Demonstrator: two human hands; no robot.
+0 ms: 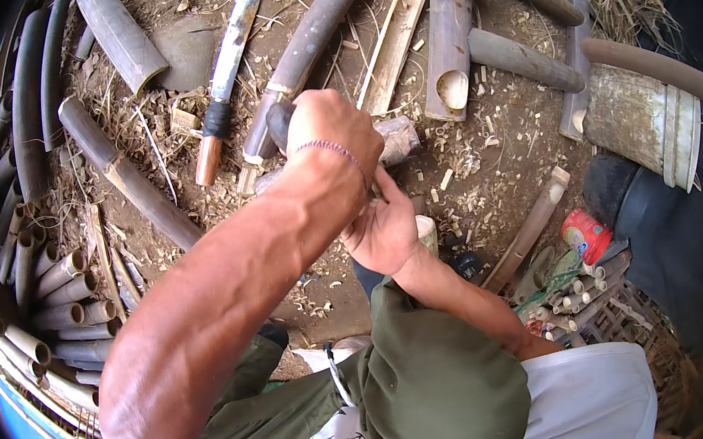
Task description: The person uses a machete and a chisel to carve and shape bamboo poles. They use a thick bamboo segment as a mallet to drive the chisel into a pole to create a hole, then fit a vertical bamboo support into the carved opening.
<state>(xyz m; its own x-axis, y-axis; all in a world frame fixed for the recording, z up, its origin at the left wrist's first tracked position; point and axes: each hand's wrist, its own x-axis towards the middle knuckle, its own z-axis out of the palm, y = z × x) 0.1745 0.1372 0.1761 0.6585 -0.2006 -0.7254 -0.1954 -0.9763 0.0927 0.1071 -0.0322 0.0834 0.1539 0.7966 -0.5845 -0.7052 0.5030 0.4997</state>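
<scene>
Left hand [334,128] curled, apparently round dark knob [279,124], 11 o'clock; right hand [383,231], centre, palm up, grip hidden. Likely step: shaping near log [400,138], 1 o'clock; next needs steady support.

A dark, rounded object [279,124] juts from the left hand [332,126], whose curled fingers wrap it; the rest of it is hidden, so its full shape cannot be told. Just below and to the right, a short, rough piece of wood [399,139], pale with brownish patches, lies nearly level across the dirt ground [521,113]. Only its right end shows clearly; the hand and wrist cover its middle.
</scene>
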